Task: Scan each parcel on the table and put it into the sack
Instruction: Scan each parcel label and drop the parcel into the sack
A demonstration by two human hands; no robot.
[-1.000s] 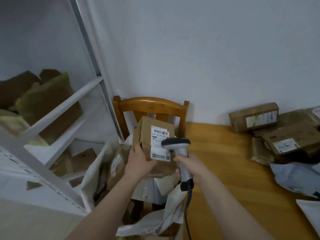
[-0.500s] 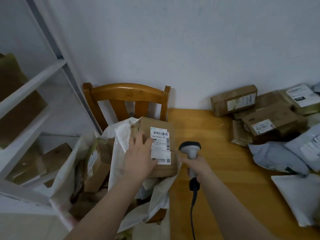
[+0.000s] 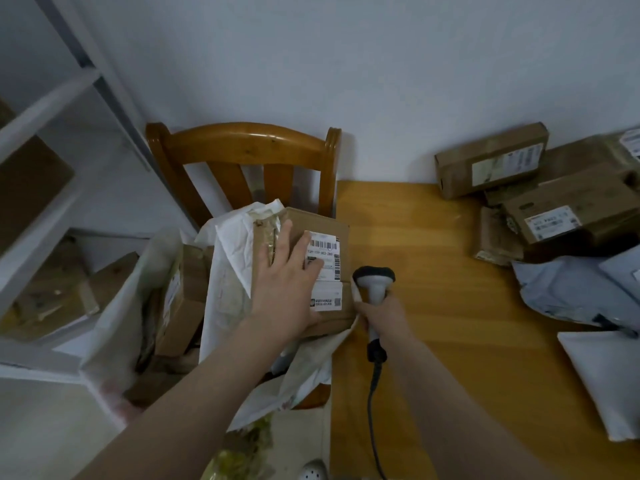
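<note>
- Two hands work at the wooden chair [image 3: 242, 143]: one settles a box and the other keeps the tool.
- Flat on the cardboard parcel [image 3: 320, 220] lies the left hand [image 3: 287, 285], fingers straight and spread, none curled round an edge. This reads as a push to seat the box, not a carry.
- Label up, the parcel sits in the mouth of the white sack [image 3: 228, 271], just in front of the chair's backrest. The sack is draped over the chair's seat with its mouth gaping upward, evidently so that boxes can be lowered straight in.
- Just right of the chair, the right hand [image 3: 384, 313] has its fingers wrapped tight round the handle of the scanner [image 3: 374, 278], head up and cord hanging. It is probably kept ready for the next label.
- The sack's rim touches that hand; whether it is pinched cannot be told.
- Well right of the chair, brown boxes [image 3: 561, 202] and grey mailers [image 3: 568, 289] wait on the table [image 3: 433, 306], so much of the task appears to remain.
</note>
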